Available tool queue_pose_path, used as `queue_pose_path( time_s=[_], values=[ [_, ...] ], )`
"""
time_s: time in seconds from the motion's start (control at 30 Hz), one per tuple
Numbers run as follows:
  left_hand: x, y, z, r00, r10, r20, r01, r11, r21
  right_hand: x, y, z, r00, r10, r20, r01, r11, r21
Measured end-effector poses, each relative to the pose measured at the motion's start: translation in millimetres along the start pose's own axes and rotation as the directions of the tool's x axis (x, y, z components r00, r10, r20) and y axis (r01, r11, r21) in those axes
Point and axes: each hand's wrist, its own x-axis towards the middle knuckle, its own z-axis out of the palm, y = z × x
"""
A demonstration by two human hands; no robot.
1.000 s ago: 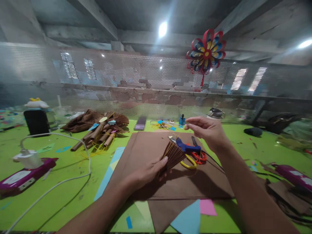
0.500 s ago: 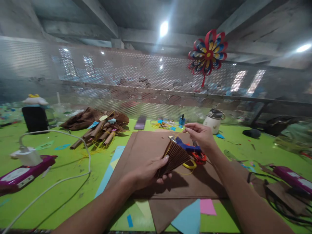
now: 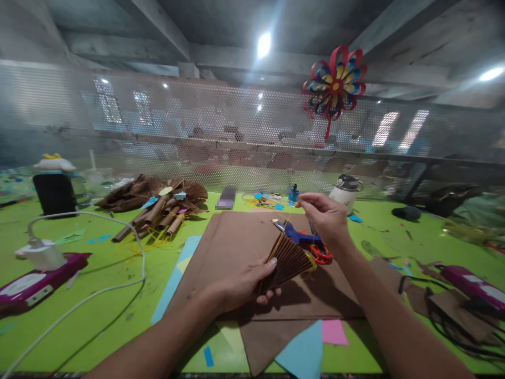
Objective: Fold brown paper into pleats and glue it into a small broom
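Note:
My left hand (image 3: 242, 284) grips the narrow end of a pleated brown paper fan (image 3: 290, 260), held just above a large brown paper sheet (image 3: 240, 242). My right hand (image 3: 327, 216) is raised beyond the fan, fingers pinched on a thin yellow thread (image 3: 281, 234) that runs down to the fan. Right behind the fan lie a blue glue gun (image 3: 302, 237) and orange-handled scissors (image 3: 321, 254) on the sheet.
On the green table: a heap of brown paper rolls and fans (image 3: 158, 205) at back left, a purple power strip (image 3: 35, 281) with white charger and cable at left, a white pot (image 3: 345, 188) at the back, coloured paper scraps (image 3: 307, 347) near me, another purple strip (image 3: 471, 284) at right. A paper pinwheel (image 3: 334, 84) hangs on the mesh screen.
The fan has spread wider and my left hand has drawn it slightly toward me. My right hand, pinching the thread, has shifted a little left and closer to the fan.

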Motion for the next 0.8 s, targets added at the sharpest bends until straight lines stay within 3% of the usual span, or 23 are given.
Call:
queue_pose_path(
  time_s=[0.2, 0.3, 0.4, 0.5, 0.53, 0.63, 0.7, 0.73, 0.8],
  values=[
    [-5, 5, 4.5, 1.0, -0.01, 0.022, 0.009, 0.998, 0.061, 4, 30, 1, 0.997, 0.073, 0.015, -0.072, 0.994, -0.079],
    [-6, 7, 5.3, 1.0, -0.008, -0.012, 0.009, 0.999, 0.052, -2, 41, 6, 0.978, 0.181, 0.103, -0.165, 0.975, -0.149],
    [-7, 11, 3.4, 0.999, 0.01, -0.041, -0.012, 0.999, -0.052, -12, 38, 12, 0.915, 0.267, 0.303, -0.21, 0.955, -0.207],
    [-9, 19, 0.5, 0.994, 0.088, -0.064, -0.1, 0.974, -0.202, -17, 32, 15, 0.824, 0.275, 0.494, -0.141, 0.946, -0.292],
    [-10, 23, -0.5, 0.988, 0.128, -0.085, -0.145, 0.958, -0.246, -18, 30, 16, 0.824, 0.269, 0.499, -0.092, 0.932, -0.351],
    [-11, 32, -4.5, 0.947, 0.251, -0.201, -0.308, 0.888, -0.341, -19, 25, 18, 0.929, 0.177, 0.324, 0.019, 0.853, -0.521],
    [-10, 36, -7.7, 0.899, 0.306, -0.313, -0.411, 0.836, -0.363, -25, 18, 25, 0.961, 0.163, 0.225, -0.029, 0.864, -0.503],
    [-8, 37, -9.4, 0.869, 0.321, -0.377, -0.456, 0.814, -0.359, -31, 13, 30, 0.945, 0.22, 0.243, -0.099, 0.898, -0.428],
    [-5, 38, -12.4, 0.802, 0.337, -0.493, -0.533, 0.776, -0.336, -46, 1, 45, 0.843, 0.349, 0.409, -0.289, 0.936, -0.203]
  ],
)
